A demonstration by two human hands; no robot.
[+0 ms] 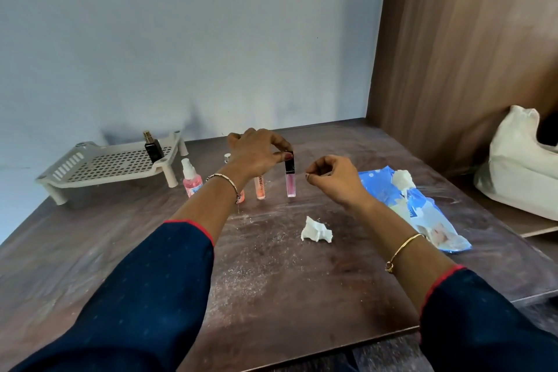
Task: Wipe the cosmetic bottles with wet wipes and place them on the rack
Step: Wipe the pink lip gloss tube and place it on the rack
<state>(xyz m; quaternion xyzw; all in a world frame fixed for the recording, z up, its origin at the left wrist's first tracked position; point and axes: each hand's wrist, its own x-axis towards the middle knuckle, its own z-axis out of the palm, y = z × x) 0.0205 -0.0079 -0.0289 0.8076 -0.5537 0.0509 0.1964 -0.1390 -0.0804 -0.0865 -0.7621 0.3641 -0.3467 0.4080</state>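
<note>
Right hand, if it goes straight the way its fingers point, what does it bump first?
Probably the pink lip gloss tube, pinched at its cap by the left hand. The right hand aims at it, though depth is unclear.

A dark brown wooden table [302,281] with a scuffed, worn top fills the lower view; a patch of whitish dust and fine scratches [259,254] marks its middle; behind it rises a plain pale blue-grey wall [181,39], meeting a tall brown wood-grain panel [468,39] at the right; beside the table's right edge, a lower brown ledge [498,214] bears a slumped cream cloth bag [519,166], its mouth dark.
</note>
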